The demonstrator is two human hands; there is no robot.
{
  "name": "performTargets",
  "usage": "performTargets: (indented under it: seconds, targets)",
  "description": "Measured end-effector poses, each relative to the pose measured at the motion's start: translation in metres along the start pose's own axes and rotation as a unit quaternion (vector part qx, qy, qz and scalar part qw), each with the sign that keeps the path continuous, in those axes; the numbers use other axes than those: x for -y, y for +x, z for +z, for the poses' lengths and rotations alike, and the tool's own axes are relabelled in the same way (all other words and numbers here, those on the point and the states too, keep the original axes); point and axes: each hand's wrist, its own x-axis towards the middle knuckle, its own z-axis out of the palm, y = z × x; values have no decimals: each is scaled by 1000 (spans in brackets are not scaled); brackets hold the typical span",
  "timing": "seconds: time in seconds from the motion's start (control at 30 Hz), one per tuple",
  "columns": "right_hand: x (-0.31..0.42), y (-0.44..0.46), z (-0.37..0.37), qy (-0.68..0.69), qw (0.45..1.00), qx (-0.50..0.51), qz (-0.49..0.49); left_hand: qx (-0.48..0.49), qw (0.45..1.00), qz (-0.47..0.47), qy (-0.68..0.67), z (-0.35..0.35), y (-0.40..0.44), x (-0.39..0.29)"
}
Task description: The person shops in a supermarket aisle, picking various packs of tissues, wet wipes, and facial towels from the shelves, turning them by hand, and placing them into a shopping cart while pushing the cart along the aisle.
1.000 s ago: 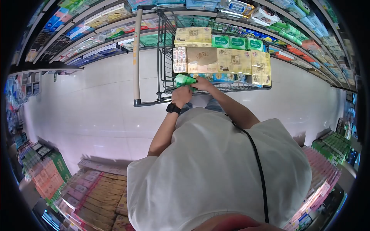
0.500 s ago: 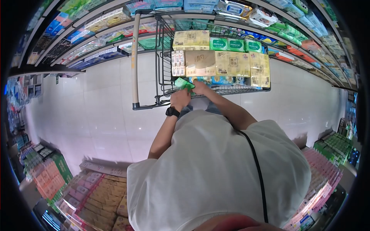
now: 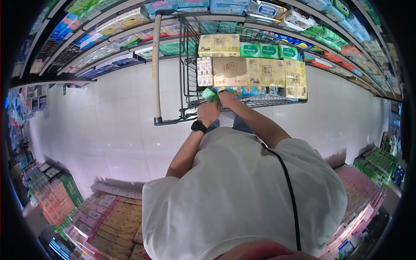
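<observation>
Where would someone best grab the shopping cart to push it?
Probably halfway along its pale handle bar, coming from the picture's left: the bar is long and slim, stands apart from the wire basket, and has only floor directly beside it.

I watch through one camera worn on the person's head, looking forward and steeply down. The white shirt (image 3: 247, 186) sits closest to the lens and fills my lower middle. Past it, farther off, I get the left hand (image 3: 209, 112) and right hand (image 3: 229, 100) small in the upper middle, at the near side of the shopping cart (image 3: 156, 71), which I see from above. My lens is very wide: shelves (image 3: 125, 31) bow across the top, floor (image 3: 104, 123) spreads to both sides, and a dark round border rings the view.
</observation>
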Motion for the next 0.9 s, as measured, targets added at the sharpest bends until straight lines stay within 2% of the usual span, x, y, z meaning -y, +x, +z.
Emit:
performTargets:
  seconds: [0.1, 0.17, 0.2, 0.3, 0.33, 0.37, 0.5, 0.6, 0.67, 0.73, 0.77, 0.8, 0.83, 0.9]
  targets:
    - [-1, 11, 17, 5, 1000, -5, 7, -11, 1000, 20, 3, 5, -6, 3]
    - [-1, 10, 12, 47, 998, 44, 3, -18, 1000, 8, -10, -1, -2, -1]
    - [-20, 26, 46, 44, 998, 8, -54, -28, 999, 8, -20, -4, -2, -1]
    - [-31, -7, 5, 159, 984, 43, -61, -23, 1000, 9, 11, -3, -4, 0]
    - [-36, -33, -17, 178, 983, 10, -54, -24, 999, 11, 27, 1, -3, 2]
    - [-59, -44, -14, 222, 968, -73, -96, -29, 999, 10, 39, -2, -3, -1]
    - [-134, -129, -58, 254, 935, -242, 52, -33, 998, -25, 52, -3, -3, -3]
    - [-209, -192, -58, 174, 871, -429, 164, -16, 996, -61, 61, -2, -2, -2]
    - [-259, -224, -51, 108, 821, -493, 268, -10, 993, -86, 75, -4, -2, -2]
    - [-318, -233, -17, 81, 773, -494, 389, -7, 991, -109, 83, -9, -3, -6]
    - [-346, -226, 1, 80, 773, -498, 385, -10, 989, -119, 81, -8, -4, -7]
    - [-372, -221, 7, 282, 805, -375, 363, -28, 989, -128, 75, -8, -4, -10]
    - [-394, -213, 14, 468, 792, -227, 320, -45, 987, -139, 69, -7, -6, -13]
    - [-384, -161, 36, 366, 737, -274, 498, -91, 985, -141, 41, 12, 1, -7]
